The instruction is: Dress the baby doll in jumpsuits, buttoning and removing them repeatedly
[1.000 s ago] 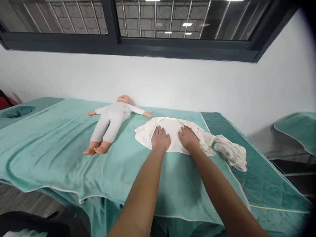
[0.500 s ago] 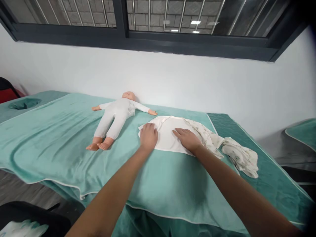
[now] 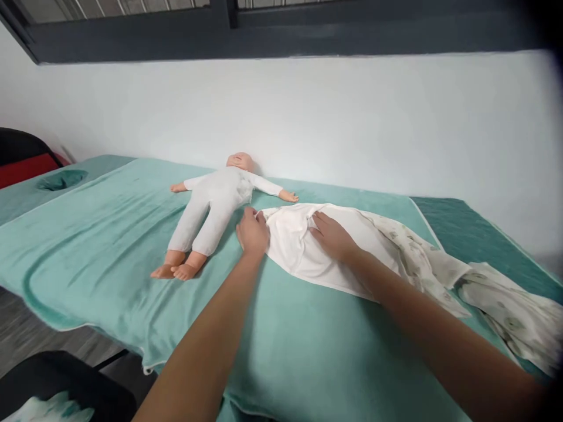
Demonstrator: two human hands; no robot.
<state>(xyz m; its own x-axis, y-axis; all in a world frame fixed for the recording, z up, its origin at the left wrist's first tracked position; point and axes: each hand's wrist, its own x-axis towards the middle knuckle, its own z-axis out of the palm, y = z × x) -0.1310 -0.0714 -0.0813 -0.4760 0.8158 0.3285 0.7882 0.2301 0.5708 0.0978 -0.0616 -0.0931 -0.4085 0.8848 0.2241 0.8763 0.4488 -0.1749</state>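
A thin white baby garment [image 3: 294, 246] with a small printed pattern lies spread on the green bed cover. My left hand [image 3: 254, 231] is closed on its left edge, fingers curled over the cloth. Flat on the white part rests my right hand [image 3: 333, 235], fingers stretched out and close to some raised folds. The patterned part trails off to the right under my right forearm. Left of the garment a baby doll [image 3: 215, 199] in white lies on its back, its arms out and its feet toward me; one doll hand is just beyond the garment.
The bed [image 3: 132, 234] stands against a white wall under a dark window frame [image 3: 132, 44]. At its left end is a face hole [image 3: 63, 179], with a red and black chair [image 3: 26, 158] behind. A black seat [image 3: 88, 381] holding a whitish item is at the lower left.
My left hand has gone from lying on the cloth to gripping its left edge. Folds have formed between my hands. The view has tilted downward and come closer.
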